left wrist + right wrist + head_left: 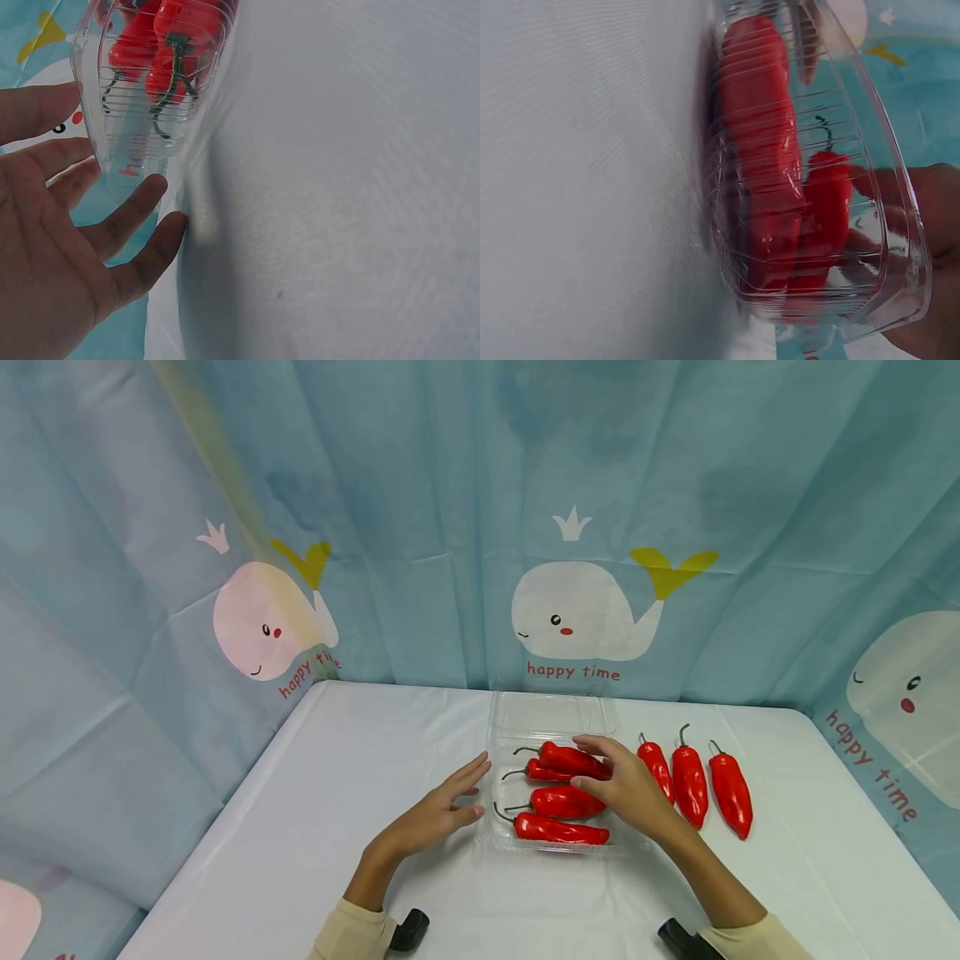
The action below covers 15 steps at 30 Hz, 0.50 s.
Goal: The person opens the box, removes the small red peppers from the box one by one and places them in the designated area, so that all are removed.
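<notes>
A clear plastic clamshell box lies with its lid folded back, holding several glossy red peppers with dark stems. My right hand reaches over the box's right side and grips a red pepper near the back, thumb in front and fingers behind. Through the box wall in the right wrist view, that pepper stands higher than another red pepper. Beside the box's left edge, my left hand has its fingers spread, holding nothing. The left wrist view shows its fingertips close to the box wall; contact is unclear.
Three more red peppers lie on the white cloth right of the box, such as this red pepper. A blue curtain with whale prints rises behind the white-covered table.
</notes>
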### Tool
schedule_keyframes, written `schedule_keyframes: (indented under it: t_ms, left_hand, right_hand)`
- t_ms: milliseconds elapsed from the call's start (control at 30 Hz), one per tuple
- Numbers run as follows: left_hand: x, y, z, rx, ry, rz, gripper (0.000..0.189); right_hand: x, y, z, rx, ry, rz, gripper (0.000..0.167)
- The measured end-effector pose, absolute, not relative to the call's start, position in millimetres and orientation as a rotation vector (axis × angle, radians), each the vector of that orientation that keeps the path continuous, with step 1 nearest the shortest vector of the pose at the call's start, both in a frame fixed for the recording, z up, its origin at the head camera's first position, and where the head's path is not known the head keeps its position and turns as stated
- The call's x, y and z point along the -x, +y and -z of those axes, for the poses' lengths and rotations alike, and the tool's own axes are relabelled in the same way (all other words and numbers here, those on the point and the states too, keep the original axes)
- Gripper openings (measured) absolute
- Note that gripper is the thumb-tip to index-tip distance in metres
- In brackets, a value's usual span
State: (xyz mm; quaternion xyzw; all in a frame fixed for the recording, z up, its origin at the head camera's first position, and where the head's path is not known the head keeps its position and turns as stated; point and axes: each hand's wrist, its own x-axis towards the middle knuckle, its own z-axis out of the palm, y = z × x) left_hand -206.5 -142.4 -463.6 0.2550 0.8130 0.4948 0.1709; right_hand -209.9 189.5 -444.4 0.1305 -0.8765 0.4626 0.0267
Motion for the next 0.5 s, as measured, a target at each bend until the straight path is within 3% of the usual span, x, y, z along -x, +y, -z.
schedule_keyframes:
  t_ms: [500]
  left_hand:
    - [207.0, -141.7, 464.1, -0.721, 2.321, -1.400, 0.069]
  right_hand:
    - [217.9, 182.5, 444.0, -0.378, -2.792, -1.343, 0.061]
